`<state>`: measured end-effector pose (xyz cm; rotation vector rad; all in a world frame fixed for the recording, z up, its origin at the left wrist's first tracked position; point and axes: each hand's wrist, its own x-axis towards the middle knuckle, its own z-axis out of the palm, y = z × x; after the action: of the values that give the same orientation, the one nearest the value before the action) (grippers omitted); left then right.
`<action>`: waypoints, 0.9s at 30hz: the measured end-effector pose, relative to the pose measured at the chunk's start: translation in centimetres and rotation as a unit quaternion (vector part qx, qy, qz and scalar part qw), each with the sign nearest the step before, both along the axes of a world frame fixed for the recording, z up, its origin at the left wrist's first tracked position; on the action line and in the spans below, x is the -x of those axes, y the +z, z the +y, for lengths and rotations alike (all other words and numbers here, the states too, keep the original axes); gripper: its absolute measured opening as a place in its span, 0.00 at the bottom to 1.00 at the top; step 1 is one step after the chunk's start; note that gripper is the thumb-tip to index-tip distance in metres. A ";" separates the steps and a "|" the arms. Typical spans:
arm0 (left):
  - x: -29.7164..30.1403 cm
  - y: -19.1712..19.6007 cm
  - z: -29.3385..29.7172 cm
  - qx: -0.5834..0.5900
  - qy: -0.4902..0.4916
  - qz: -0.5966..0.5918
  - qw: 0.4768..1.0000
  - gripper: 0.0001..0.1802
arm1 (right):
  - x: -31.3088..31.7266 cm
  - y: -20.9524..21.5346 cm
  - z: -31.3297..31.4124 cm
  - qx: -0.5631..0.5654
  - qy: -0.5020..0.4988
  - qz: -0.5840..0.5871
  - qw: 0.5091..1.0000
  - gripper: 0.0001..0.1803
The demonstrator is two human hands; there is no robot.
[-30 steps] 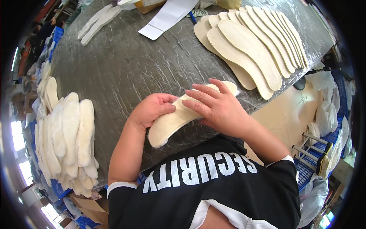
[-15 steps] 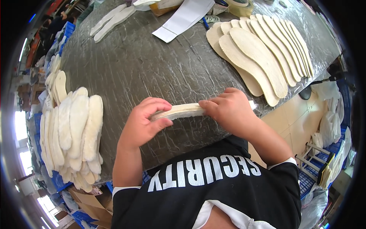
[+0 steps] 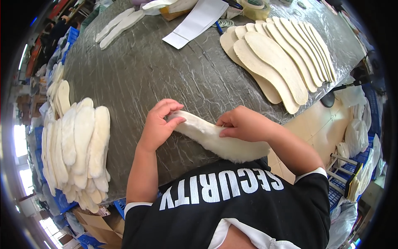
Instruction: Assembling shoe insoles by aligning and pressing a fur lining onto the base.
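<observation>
A white fleece insole (image 3: 224,143) is held between my two hands, just in front of my shirt at the table's near edge. Its fluffy face is turned toward me, and it slants down to the right. My left hand (image 3: 163,122) pinches its left end between thumb and fingers. Farther right, my right hand (image 3: 240,124) grips its upper edge near the middle, with the thumb on the fluffy side. To the left lies a heap of fluffy insoles (image 3: 81,145). At the right, beige insoles (image 3: 271,62) overlap in a fanned row.
The dark, wrinkled sheet covering the table (image 3: 124,79) spreads between the insole piles. Two narrow white insoles (image 3: 120,27) lie far left. White paper (image 3: 195,25), a blue pen (image 3: 219,27) and tape rolls (image 3: 253,9) are at the back. Blue crates stand beyond the right edge.
The held insole has tipped from edge-on to showing its fluffy face, its right end now lower. My right hand has shifted slightly down and its grip has changed.
</observation>
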<state>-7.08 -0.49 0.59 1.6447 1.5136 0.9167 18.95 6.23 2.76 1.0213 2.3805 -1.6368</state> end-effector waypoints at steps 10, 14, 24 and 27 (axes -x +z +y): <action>-1.8 -0.7 -1.2 -0.138 -0.096 0.169 0.971 0.19 | 0.3 -3.0 1.2 0.097 0.060 0.070 0.991 0.15; -2.1 -0.8 -1.4 -0.167 -0.136 0.174 0.961 0.19 | 1.9 -3.6 1.2 0.291 0.025 0.052 0.955 0.14; -2.3 -0.7 -2.5 -0.242 -0.161 0.180 0.940 0.13 | 2.3 -3.3 0.7 0.242 0.016 0.072 0.967 0.09; -2.4 -1.2 -2.6 -0.281 -0.158 0.187 0.928 0.13 | 2.7 -2.9 1.1 0.201 0.026 0.055 0.978 0.10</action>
<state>-4.65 -3.07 -0.66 2.5152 1.2136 0.9436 16.26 7.36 -0.18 0.8045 1.9857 -2.0837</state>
